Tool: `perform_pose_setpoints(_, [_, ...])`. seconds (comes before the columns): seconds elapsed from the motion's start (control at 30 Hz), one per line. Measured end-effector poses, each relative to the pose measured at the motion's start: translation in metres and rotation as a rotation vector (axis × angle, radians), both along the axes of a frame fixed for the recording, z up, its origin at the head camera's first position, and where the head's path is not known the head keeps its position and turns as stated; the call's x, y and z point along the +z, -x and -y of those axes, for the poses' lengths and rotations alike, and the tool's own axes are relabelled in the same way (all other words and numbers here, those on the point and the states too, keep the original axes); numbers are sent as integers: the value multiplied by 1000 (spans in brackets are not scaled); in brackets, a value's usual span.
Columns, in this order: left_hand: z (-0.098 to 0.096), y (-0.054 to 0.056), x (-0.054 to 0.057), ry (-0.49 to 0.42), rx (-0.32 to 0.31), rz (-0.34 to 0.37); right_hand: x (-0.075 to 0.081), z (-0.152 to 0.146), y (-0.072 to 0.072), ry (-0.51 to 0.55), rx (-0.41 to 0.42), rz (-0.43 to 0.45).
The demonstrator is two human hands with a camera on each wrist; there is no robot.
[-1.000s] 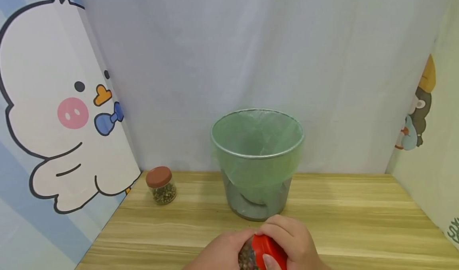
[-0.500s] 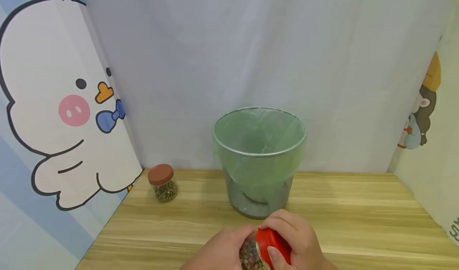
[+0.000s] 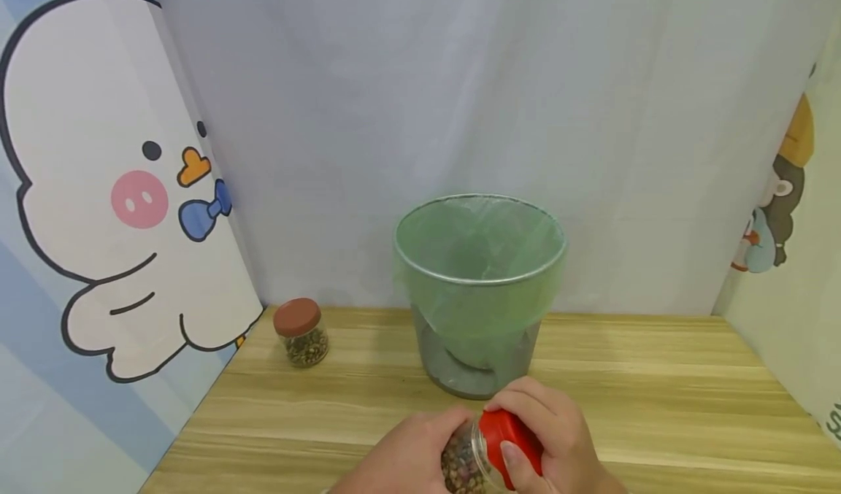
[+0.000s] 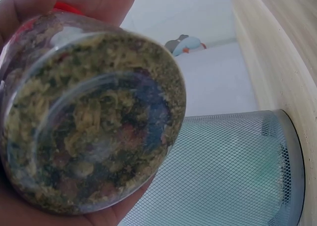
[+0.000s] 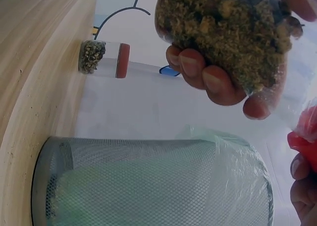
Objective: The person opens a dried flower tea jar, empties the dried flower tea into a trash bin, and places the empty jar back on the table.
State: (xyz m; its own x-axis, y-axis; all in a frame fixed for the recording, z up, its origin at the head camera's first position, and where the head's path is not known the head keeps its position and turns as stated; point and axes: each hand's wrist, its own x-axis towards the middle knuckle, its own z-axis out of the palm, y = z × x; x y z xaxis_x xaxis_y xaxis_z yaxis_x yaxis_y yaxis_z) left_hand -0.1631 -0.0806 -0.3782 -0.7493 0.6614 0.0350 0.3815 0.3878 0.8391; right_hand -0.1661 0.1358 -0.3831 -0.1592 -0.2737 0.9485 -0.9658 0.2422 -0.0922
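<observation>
Both hands are on a clear jar (image 3: 461,462) filled with dried plant bits, held tilted in front of the bin. My left hand (image 3: 409,456) grips the jar's body, fingers curled round it in the right wrist view. My right hand (image 3: 563,435) grips the red lid (image 3: 509,441), thumb on its near side. A band of clear neck shows between the contents and the lid. The jar's base (image 4: 94,127) faces the left wrist camera. In the right wrist view the red lid (image 5: 308,129) is partly cut off by the frame edge.
A metal mesh bin (image 3: 434,366) with a green bag liner (image 3: 479,311) folded over its rim stands just beyond the hands. Back left on the wooden table (image 3: 657,406) is a small jar with a brown-red lid (image 3: 298,317). Cloth walls (image 3: 315,114) enclose the table.
Both hands and the jar have shifted slightly up and right in the head view. More of the clear neck now shows beside the red lid. The whole scene drifts slightly.
</observation>
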Motion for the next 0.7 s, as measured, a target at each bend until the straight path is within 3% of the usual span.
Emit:
perform_pose_setpoints(0.4, [0,2,1,-22,-45,-8,2,2,-2,-1,38,45])
perform_pose_setpoints(0.5, [-2,2,1,-26,-43,18,3,-2,-1,-19,58,48])
perform_pose_setpoints(0.7, [1,3,3,-9,-14,52,5,-7,1,-5,178,128])
